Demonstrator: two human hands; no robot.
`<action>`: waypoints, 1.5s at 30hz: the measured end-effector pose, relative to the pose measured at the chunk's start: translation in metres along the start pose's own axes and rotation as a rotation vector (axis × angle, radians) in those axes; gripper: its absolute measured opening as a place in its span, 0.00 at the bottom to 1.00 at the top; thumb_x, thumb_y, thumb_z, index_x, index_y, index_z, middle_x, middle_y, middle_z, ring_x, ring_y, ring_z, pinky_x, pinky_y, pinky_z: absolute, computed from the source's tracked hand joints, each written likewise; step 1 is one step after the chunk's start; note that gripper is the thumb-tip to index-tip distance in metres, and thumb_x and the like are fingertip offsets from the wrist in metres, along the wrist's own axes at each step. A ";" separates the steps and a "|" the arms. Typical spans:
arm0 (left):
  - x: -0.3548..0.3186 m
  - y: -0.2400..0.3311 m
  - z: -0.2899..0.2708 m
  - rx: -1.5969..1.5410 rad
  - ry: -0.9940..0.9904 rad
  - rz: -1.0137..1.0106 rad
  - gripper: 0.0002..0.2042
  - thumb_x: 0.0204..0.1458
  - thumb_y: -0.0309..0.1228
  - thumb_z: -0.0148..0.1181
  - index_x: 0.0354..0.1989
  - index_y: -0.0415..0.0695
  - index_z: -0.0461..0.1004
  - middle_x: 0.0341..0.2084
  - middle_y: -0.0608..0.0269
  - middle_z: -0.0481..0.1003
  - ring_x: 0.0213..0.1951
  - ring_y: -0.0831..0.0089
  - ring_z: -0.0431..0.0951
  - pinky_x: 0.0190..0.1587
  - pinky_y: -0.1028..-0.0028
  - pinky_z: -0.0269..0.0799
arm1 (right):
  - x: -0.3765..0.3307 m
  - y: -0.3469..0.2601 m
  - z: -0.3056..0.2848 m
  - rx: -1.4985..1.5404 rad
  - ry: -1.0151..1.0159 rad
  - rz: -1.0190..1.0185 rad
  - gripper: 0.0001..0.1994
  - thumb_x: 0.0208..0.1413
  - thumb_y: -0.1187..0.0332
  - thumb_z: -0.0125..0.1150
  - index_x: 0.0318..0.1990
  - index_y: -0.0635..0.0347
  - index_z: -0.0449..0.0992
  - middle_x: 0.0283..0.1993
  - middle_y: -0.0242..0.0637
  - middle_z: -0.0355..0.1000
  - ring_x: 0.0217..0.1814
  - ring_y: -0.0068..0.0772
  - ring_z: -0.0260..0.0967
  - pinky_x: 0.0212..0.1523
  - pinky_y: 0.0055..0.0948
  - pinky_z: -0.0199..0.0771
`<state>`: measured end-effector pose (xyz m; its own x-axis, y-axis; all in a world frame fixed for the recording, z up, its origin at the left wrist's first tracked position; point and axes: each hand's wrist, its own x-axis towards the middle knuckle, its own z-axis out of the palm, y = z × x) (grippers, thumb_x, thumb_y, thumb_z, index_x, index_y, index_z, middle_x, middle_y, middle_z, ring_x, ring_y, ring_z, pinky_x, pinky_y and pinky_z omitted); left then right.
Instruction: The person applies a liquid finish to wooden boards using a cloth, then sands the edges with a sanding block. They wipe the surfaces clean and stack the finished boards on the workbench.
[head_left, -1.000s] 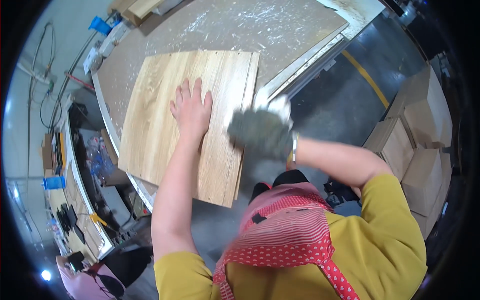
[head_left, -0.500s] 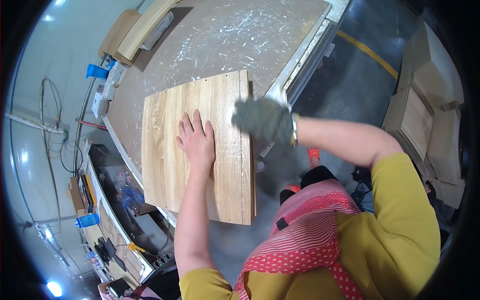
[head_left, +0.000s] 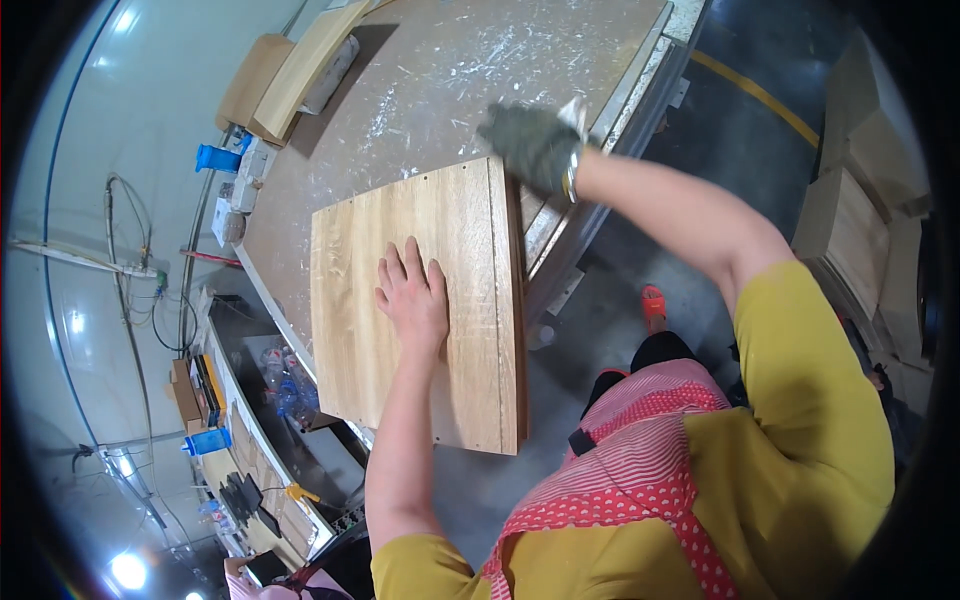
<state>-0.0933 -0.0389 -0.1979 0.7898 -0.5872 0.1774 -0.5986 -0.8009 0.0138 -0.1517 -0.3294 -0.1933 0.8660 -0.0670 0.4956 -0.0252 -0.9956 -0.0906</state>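
My bare left hand (head_left: pixel 414 306) lies flat on a light wood-grain panel (head_left: pixel 370 350), fingers slightly spread. This panel is the top one of a stack that overhangs the table's near edge. Small dark holes run along its far edge, and a thin line runs down its right side. My right hand (head_left: pixel 535 150), in a dark grey-green glove, is just past the panel's far right corner. From it sticks out a bit of white cloth (head_left: pixel 574 114). The glove is somewhat blurred, and most of the cloth is hidden by it.
The brown worktable (head_left: pixel 440 90) is covered in white scuffs. Boards and a cardboard piece (head_left: pixel 255 80) stand at its far left, near a blue container (head_left: pixel 217 158). Plastic bottles (head_left: pixel 290 390) lie under the table's left side. Cartons (head_left: pixel 850 240) stand on the floor at right.
My right hand has moved away from me, from the panel's right side to beyond its far corner. My left hand stays flat on the panel. The whole view has shifted slightly.
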 end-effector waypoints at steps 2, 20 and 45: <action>0.001 0.000 -0.001 0.015 -0.004 0.000 0.25 0.60 0.44 0.44 0.66 0.53 0.59 0.66 0.52 0.56 0.66 0.52 0.54 0.62 0.43 0.50 | 0.015 0.038 -0.003 0.021 -0.164 0.235 0.14 0.52 0.67 0.55 0.47 0.60 0.73 0.50 0.50 0.70 0.51 0.48 0.71 0.51 0.40 0.71; 0.004 -0.003 0.004 -0.044 0.037 0.028 0.26 0.59 0.44 0.46 0.65 0.53 0.60 0.65 0.51 0.57 0.65 0.52 0.55 0.62 0.46 0.48 | -0.026 -0.026 -0.021 0.387 0.158 -0.182 0.13 0.54 0.64 0.53 0.44 0.60 0.74 0.45 0.49 0.72 0.47 0.44 0.72 0.48 0.36 0.73; 0.005 -0.002 0.002 -0.100 -0.020 -0.014 0.26 0.61 0.46 0.40 0.66 0.50 0.58 0.67 0.54 0.56 0.67 0.56 0.53 0.66 0.53 0.45 | -0.105 -0.078 -0.051 0.573 0.575 -0.218 0.18 0.48 0.62 0.62 0.48 0.54 0.73 0.52 0.42 0.68 0.57 0.45 0.65 0.54 0.41 0.69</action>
<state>-0.0879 -0.0402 -0.1986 0.8001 -0.5791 0.1564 -0.5970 -0.7939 0.1149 -0.2660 -0.2482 -0.1936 0.4287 -0.0551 0.9018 0.5049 -0.8131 -0.2897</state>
